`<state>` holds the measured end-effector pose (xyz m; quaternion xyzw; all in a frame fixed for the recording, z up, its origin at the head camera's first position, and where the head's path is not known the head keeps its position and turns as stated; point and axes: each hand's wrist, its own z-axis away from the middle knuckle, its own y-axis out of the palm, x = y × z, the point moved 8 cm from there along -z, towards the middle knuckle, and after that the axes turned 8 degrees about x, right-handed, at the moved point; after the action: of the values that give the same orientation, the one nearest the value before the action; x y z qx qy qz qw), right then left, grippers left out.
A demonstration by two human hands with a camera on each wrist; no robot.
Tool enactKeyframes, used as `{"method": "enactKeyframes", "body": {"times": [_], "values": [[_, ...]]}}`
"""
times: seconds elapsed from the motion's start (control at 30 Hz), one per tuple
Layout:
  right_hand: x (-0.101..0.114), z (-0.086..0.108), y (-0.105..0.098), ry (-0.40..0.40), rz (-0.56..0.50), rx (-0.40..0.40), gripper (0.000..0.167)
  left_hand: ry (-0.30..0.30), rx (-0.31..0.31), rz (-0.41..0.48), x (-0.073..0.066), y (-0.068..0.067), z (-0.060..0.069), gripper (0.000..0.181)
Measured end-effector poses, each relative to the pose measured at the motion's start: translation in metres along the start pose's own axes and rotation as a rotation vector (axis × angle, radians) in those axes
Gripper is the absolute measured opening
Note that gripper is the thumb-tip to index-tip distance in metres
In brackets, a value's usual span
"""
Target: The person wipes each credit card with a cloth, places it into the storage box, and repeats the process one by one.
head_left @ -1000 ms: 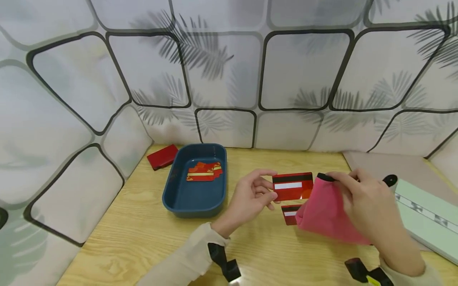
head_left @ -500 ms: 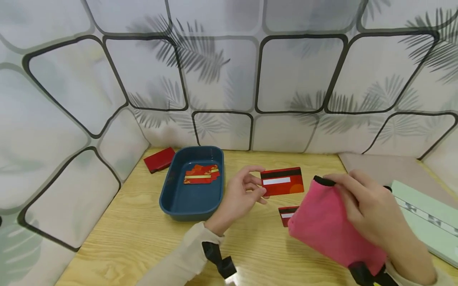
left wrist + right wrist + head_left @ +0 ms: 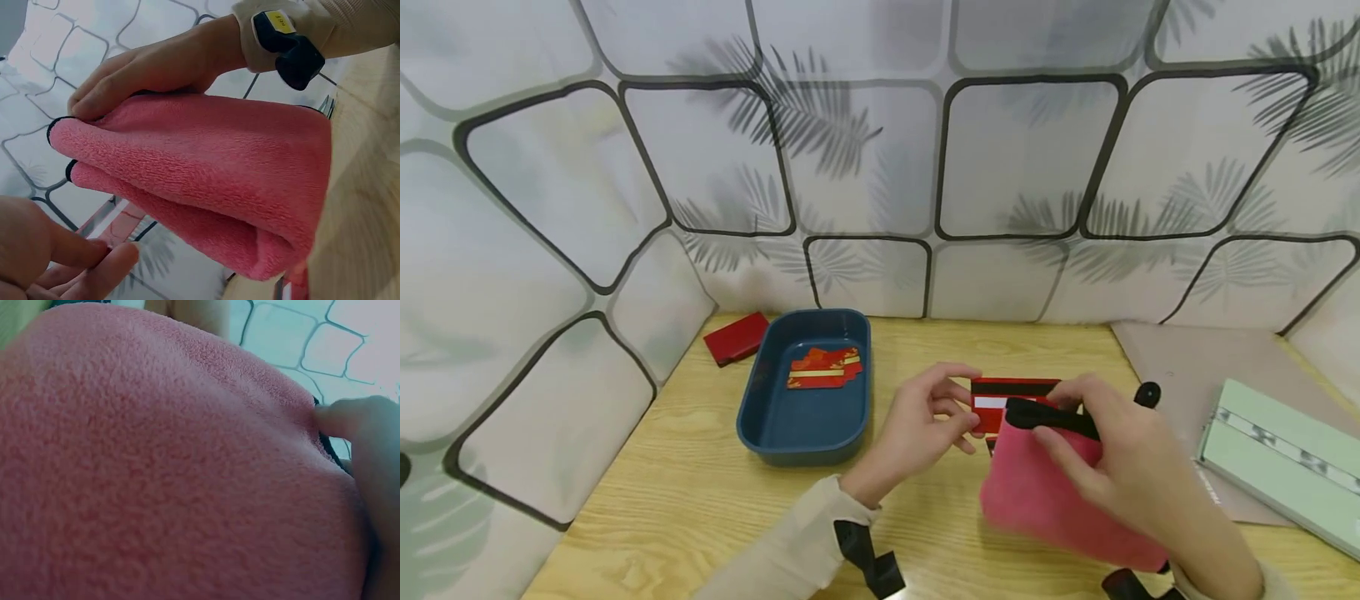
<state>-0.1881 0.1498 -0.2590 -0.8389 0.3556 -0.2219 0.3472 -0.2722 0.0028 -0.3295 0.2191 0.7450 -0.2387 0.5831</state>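
Note:
My left hand (image 3: 928,412) pinches a red bank card (image 3: 988,406) by its left end, with its black stripe and white signature strip in view. In my right hand (image 3: 1131,458) is a folded pink cloth (image 3: 1045,504) with black edging, gripped near its top edge. The cloth overlaps the card's lower right part, and the right fingers are at the card's right end. Whether cloth and card touch is hard to tell. Below, a second card (image 3: 991,445) is almost wholly hidden by the cloth. The left wrist view shows the cloth (image 3: 200,162) folded in layers.
Left of the hands stands a blue tray (image 3: 801,429) with several red-and-gold cards (image 3: 816,379) inside. Behind its left side lies a dark red flat case (image 3: 736,338). A mint-green notebook (image 3: 1281,437) lies at the right on a greyish board (image 3: 1157,358). Patterned fabric walls (image 3: 1030,158) enclose the table.
The card moved left from the cloth, then back right. My right hand has brought the cloth leftward over part of the card, and the second card is now more covered.

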Motion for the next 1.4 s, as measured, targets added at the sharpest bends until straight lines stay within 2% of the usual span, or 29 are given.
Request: {"method": "enactKeyframes", "body": {"times": [0.1, 0.27, 0.37, 0.53, 0.77, 0.93, 1.07, 1.2, 1.23, 1.3, 1.4], "values": [[0.002, -0.001, 0.004, -0.008, -0.007, 0.022, 0.048, 0.014, 0.062, -0.027, -0.004, 0.003, -0.003, 0.043], [0.007, -0.002, 0.011, -0.074, -0.018, -0.008, 0.044, 0.025, 0.204, -0.069, -0.006, 0.014, -0.003, 0.042], [0.005, -0.001, 0.014, -0.079, 0.003, -0.026, 0.045, 0.054, 0.235, -0.066, -0.006, 0.018, -0.002, 0.041], [-0.002, -0.002, 0.015, -0.06, 0.045, -0.046, 0.048, 0.093, 0.219, -0.03, -0.005, 0.022, -0.002, 0.04], [-0.011, 0.002, 0.013, -0.031, 0.067, -0.028, 0.049, 0.072, 0.192, 0.023, 0.0, 0.023, -0.001, 0.042], [-0.024, 0.003, 0.01, -0.009, 0.067, -0.016, 0.05, 0.048, 0.173, 0.029, 0.001, 0.018, -0.002, 0.043], [-0.038, 0.003, 0.009, 0.031, 0.084, -0.004, 0.052, 0.021, 0.133, 0.016, 0.004, 0.011, -0.003, 0.042], [-0.05, 0.008, 0.004, 0.124, 0.14, 0.006, 0.02, -0.001, 0.082, 0.011, 0.007, 0.005, -0.005, 0.042], [-0.053, 0.008, 0.002, 0.154, 0.153, 0.004, 0.017, -0.004, 0.061, 0.015, 0.007, 0.003, -0.005, 0.042], [-0.057, 0.009, -0.002, 0.209, 0.178, -0.015, 0.026, -0.011, 0.013, 0.029, 0.008, -0.002, -0.004, 0.043], [-0.061, 0.011, -0.011, 0.251, 0.198, -0.078, 0.023, -0.019, -0.048, 0.07, 0.008, -0.01, -0.003, 0.044]]}}
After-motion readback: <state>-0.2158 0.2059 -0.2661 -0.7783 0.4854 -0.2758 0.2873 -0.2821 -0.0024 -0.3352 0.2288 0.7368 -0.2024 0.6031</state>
